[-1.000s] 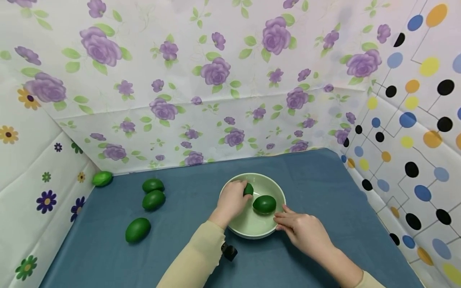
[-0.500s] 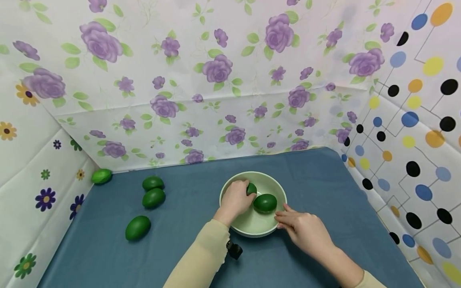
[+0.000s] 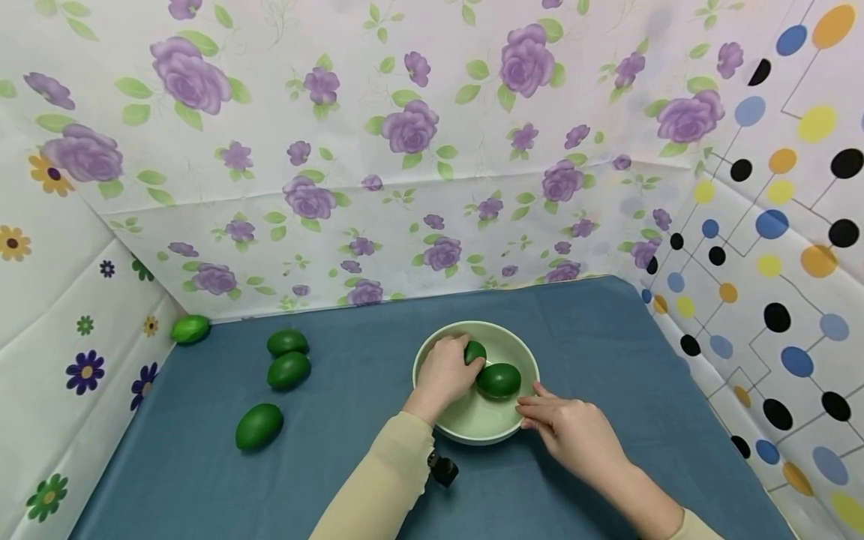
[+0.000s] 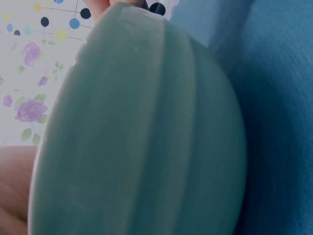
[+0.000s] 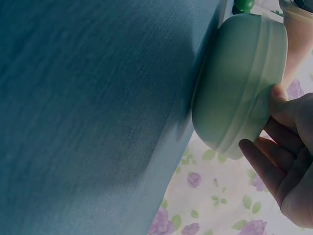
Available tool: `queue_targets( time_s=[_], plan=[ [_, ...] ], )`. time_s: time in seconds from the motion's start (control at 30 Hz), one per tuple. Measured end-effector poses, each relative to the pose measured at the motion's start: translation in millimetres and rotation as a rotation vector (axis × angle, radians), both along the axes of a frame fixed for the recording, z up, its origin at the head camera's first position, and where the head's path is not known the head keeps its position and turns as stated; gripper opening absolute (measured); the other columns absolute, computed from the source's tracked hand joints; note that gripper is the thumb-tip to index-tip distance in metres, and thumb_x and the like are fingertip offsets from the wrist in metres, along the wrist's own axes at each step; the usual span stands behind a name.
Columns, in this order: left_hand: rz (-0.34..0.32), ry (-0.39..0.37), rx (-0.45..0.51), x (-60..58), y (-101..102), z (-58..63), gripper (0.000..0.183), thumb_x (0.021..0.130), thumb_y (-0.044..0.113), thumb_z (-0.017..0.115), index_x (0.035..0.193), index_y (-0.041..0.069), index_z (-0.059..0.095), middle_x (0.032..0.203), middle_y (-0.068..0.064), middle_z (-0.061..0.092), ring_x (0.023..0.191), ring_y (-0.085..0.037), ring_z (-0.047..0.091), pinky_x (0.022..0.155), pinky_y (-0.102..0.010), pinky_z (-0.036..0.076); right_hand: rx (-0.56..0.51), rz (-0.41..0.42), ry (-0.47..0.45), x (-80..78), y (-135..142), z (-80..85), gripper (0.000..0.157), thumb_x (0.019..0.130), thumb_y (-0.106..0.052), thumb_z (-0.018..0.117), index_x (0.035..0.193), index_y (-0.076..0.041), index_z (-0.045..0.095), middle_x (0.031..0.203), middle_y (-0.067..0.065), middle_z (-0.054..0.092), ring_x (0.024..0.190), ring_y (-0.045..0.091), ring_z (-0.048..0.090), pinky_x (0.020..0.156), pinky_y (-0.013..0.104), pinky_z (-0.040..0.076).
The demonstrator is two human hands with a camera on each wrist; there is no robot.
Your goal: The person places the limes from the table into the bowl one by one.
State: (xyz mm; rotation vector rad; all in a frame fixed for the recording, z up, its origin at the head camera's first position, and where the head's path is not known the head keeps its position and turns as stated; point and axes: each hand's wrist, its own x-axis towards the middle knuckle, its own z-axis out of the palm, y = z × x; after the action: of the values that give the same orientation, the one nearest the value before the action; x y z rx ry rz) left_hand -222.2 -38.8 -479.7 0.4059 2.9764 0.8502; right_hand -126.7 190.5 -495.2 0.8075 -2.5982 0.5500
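Observation:
My left hand (image 3: 447,373) reaches into a pale green bowl (image 3: 475,439) and holds a dark green lime (image 3: 475,352) between fingers and thumb, partly covered by the hand. A second lime (image 3: 499,381) lies in the bowl beside it. On the bowl's right side my right hand (image 3: 574,427) holds the rim. The right wrist view shows its thumb at the rim and a finger against the outer wall of the bowl (image 5: 234,93). In the left wrist view the bowl's side (image 4: 137,122) fills most of the picture and hides the held lime.
Left of the bowl on the blue tablecloth (image 3: 358,390) lie two limes close together (image 3: 287,371), a nearer lime (image 3: 259,427) and a brighter green lime (image 3: 190,328) in the far left corner. Patterned sheets form a back wall (image 3: 378,247) and side walls.
My left hand has shifted slightly to the right inside the bowl with the lime, closer to the other one. The right hand stays at the rim, and the view tilts slightly.

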Motion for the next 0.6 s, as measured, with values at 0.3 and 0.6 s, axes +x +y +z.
queue_targets(
  time_s=[0.3,0.6],
  plan=[
    [0.012,-0.043,0.028,4.3,-3.1,3.8,0.056,0.106,0.030,0.071,0.152,0.000,0.059,0.138,-0.023,0.065,0.118,-0.036,0.068,0.092,-0.049,0.059,-0.004,0.001,-0.004,-0.5,-0.4,-1.1,0.027,0.084,-0.016,0.094,0.110,-0.015,0.087,0.114,0.000,0.081,0.108,0.020,0.077,0.074,0.036,0.065],
    [0.017,-0.055,-0.010,4.3,-4.3,2.6,0.057,0.108,0.034,0.068,0.154,0.004,0.057,0.143,-0.020,0.063,0.124,-0.035,0.066,0.097,-0.051,0.058,0.012,-0.005,0.011,0.1,-1.2,-0.3,0.027,0.084,-0.017,0.094,0.109,-0.015,0.087,0.113,-0.001,0.081,0.107,0.020,0.077,0.072,0.036,0.065]
  ],
)
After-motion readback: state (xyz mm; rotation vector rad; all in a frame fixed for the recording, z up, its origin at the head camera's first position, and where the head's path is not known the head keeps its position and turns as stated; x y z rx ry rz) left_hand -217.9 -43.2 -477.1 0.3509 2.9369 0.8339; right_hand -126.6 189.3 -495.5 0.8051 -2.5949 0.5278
